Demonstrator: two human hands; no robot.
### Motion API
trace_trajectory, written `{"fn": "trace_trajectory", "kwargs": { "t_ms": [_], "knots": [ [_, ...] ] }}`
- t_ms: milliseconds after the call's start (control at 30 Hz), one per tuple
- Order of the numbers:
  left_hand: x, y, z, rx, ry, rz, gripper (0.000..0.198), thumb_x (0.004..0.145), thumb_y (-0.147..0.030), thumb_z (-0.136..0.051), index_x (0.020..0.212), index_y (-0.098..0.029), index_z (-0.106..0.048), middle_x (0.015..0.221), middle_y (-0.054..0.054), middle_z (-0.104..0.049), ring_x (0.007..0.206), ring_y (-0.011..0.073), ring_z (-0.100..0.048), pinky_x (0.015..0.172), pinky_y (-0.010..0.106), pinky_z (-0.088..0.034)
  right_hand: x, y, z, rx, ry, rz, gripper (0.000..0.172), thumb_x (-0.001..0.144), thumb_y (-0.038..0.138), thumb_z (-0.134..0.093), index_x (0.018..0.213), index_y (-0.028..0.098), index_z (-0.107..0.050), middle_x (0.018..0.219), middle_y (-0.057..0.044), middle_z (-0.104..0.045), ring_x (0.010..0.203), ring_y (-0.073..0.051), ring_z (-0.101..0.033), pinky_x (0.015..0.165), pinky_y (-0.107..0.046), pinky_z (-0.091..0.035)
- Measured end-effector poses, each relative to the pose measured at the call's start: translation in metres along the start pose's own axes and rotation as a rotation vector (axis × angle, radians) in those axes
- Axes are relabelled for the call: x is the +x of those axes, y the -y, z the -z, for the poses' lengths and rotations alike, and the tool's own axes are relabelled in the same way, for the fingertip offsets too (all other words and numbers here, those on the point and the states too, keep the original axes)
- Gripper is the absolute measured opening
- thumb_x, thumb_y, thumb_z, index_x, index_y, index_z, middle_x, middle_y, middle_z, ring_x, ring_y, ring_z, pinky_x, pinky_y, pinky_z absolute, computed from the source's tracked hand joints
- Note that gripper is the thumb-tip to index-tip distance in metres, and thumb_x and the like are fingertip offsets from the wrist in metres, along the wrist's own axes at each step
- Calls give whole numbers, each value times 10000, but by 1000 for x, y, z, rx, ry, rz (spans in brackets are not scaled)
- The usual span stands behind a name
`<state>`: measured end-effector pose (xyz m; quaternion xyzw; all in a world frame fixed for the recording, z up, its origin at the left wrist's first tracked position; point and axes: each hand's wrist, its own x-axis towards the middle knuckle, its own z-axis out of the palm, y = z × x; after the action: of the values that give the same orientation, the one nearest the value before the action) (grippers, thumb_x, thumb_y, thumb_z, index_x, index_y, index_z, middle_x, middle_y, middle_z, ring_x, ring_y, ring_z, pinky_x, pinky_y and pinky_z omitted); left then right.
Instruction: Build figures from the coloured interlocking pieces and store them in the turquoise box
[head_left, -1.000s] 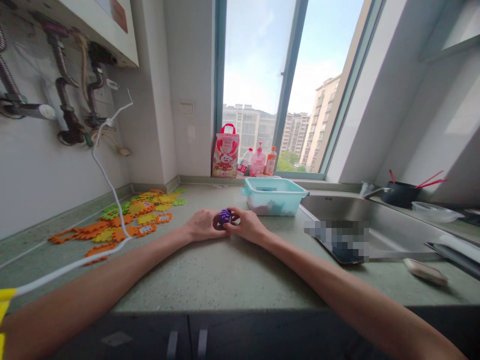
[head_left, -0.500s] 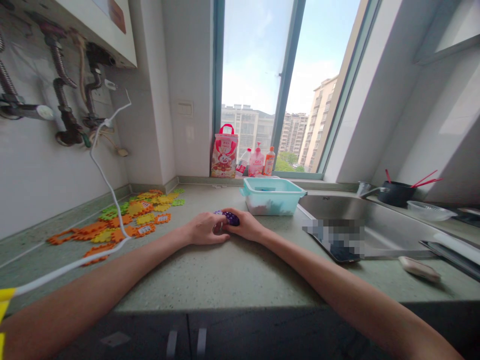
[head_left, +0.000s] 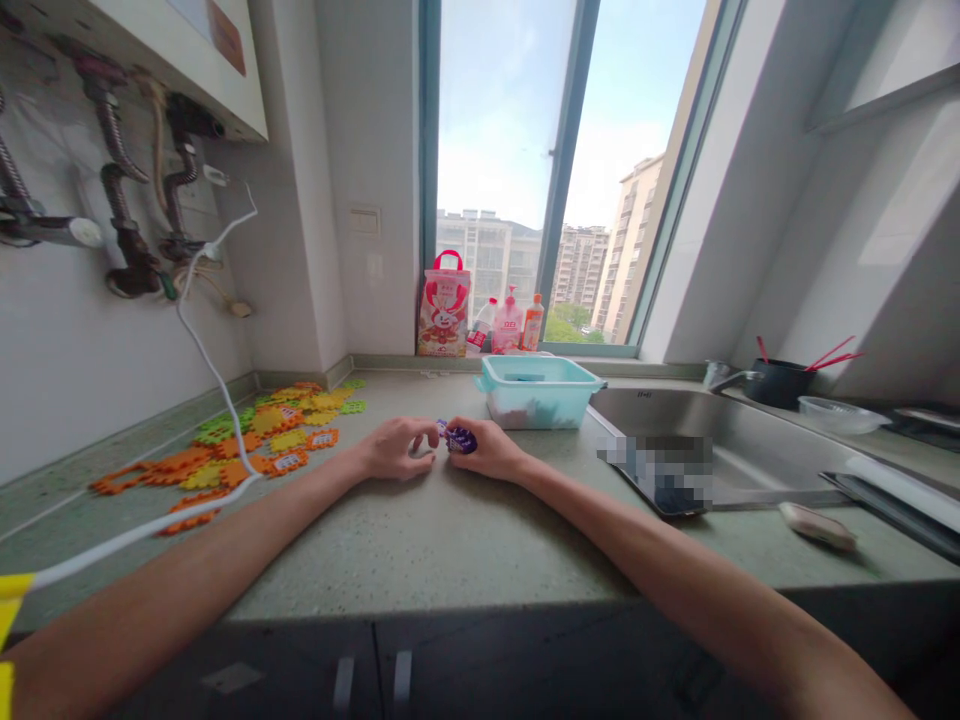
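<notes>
My right hand (head_left: 487, 447) is closed around a small dark purple object with a pale pattern (head_left: 460, 440), just above or on the counter (head_left: 420, 540). Its kind cannot be made out, since the fingers cover much of it. My left hand (head_left: 394, 448) is curved beside it, thumb and fingers apart, with nothing visible between them. The left fingertips are close to the object's left end; whether they touch it is unclear. A light turquoise plastic tub (head_left: 540, 405) stands right behind my right hand, with dim contents showing through its wall.
Orange, yellow and green toothed-edge flat pieces (head_left: 289, 440) lie in a pile at left, crossed by a white cable (head_left: 217, 375). At right are a steel sink (head_left: 757, 460), a dark phone-like slab (head_left: 679, 500) and a pale soap-like block (head_left: 817, 527). Bottles (head_left: 510, 325) line the windowsill.
My left hand has moved left, away from my right hand, and its fingers have parted from the purple object. The right hand keeps hold of it. The view has shifted slightly.
</notes>
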<state>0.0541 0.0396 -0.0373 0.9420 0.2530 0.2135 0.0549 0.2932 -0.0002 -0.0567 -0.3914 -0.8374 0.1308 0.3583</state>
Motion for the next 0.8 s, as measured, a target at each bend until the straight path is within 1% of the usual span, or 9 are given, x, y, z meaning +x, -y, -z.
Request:
{"fn": "trace_trajectory", "kwargs": {
  "t_ms": [133, 233, 333, 367, 433, 500, 600, 700, 800],
  "knots": [
    [-2, 25, 2, 90, -92, 146, 182, 861, -266, -593, 996, -199, -695, 951, 52, -715, 868, 221, -649, 828, 329, -481, 6, 17, 24, -245, -186, 77, 276, 751, 198, -659, 1024, 223, -699, 924, -30, -698, 860, -202, -618, 835, -295, -476],
    [-2, 35, 1, 154, -140, 157, 240, 861, -230, -598, 1074, -185, -701, 1100, 95, -730, 1062, 272, -647, 970, 393, -476, 27, 30, 70, -387, -388, 133, 275, 771, 203, -640, 1042, 222, -686, 1009, -67, -708, 971, -234, -630, 922, -322, -474],
    [0, 34, -1, 234, -140, 115, 296, 867, -224, -621, 1150, -185, -699, 1193, 108, -725, 1158, 292, -625, 1049, 432, -450, 57, 32, 128, -509, -454, 14, 266, 817, 250, -647, 1073, 203, -701, 990, -75, -716, 948, -239, -649, 876, -327, -487],
    [0, 32, -1, 248, -135, 109, 325, 873, -231, -626, 1188, -186, -693, 1223, 110, -718, 1175, 293, -621, 1061, 436, -446, 68, 29, 145, -526, -407, -66, 245, 832, 273, -658, 1057, 192, -714, 931, -70, -717, 882, -228, -654, 817, -315, -492],
    [1, 31, -2, 253, -120, 124, 383, 891, -254, -628, 1265, -185, -675, 1282, 115, -701, 1208, 294, -613, 1078, 438, -442, 84, 16, 172, -489, -199, -207, 168, 841, 240, -669, 972, 155, -731, 821, -61, -707, 754, -187, -648, 714, -275, -487],
    [1, 30, -2, 235, -98, 152, 428, 918, -299, -623, 1330, -185, -655, 1325, 119, -680, 1233, 295, -606, 1088, 433, -441, 93, -3, 184, -383, -30, -420, 140, 818, 170, -691, 942, 131, -740, 752, -54, -698, 658, -154, -646, 646, -249, -494],
    [1, 29, 1, 193, -43, 169, 479, 981, -426, -588, 1409, -215, -630, 1369, 119, -650, 1252, 296, -600, 1093, 422, -439, 95, -31, 177, -295, 124, -629, 180, 762, 84, -732, 935, 116, -766, 708, -33, -690, 582, -123, -640, 608, -233, -504],
    [2, 28, 3, 157, 21, 137, 499, 1015, -508, -548, 1442, -261, -621, 1401, 110, -634, 1264, 291, -599, 1094, 403, -433, 90, -49, 165, -298, 176, -671, 139, 786, 95, -751, 918, 74, -791, 701, -39, -686, 569, -93, -628, 619, -232, -492],
    [3, 29, 3, 144, 31, 70, 485, 1018, -490, -557, 1443, -266, -618, 1378, 103, -655, 1246, 280, -614, 1079, 379, -441, 88, -49, 169, -270, 184, -683, 267, 802, 210, -817, 1048, 110, -796, 846, -66, -738, 632, -97, -656, 630, -227, -510]
  ]
}}
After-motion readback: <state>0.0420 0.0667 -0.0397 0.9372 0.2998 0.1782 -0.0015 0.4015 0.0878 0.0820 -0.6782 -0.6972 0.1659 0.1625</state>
